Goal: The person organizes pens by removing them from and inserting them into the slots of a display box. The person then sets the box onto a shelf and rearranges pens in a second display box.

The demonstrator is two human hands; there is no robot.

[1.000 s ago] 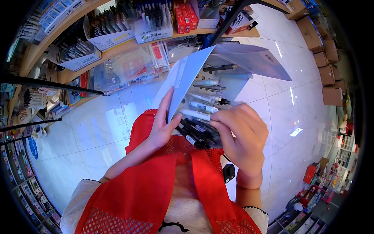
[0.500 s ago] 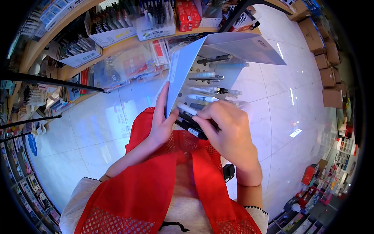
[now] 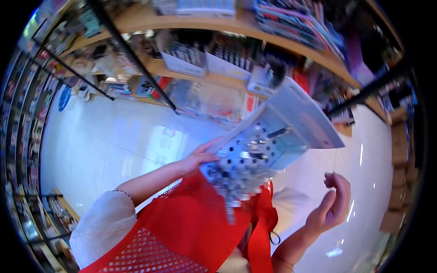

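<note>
- From my remote view, the step in hand looks like handling an open pen box (image 3: pixel 314 122) with one side supported; I judge that from the pose alone.
- My left hand (image 3: pixel 200 160) is closed on the near left wall of the box, thumb on the inner side, and carries it tilted in front of the red vest (image 3: pixel 191 218).
- My right hand (image 3: pixel 336 202) is released: fingers loosely curled, apart from the box, to its right over the pale floor (image 3: pixel 109 132). I see nothing in it.
- Inside the box, a few pens (image 3: pixel 279 132) sit spaced out in the holed insert (image 3: pixel 271 150); the denser cluster (image 3: pixel 234 182) at the lower end is too blurred for me to count.
- Beyond the box, shelves (image 3: pixel 200 22) carry more pen cartons (image 3: pixel 182 63).
- Any move from here calls, I judge, for a steady left grip and a level box, since the tilt could let pens slide; the raised flap would need clearance.
</note>
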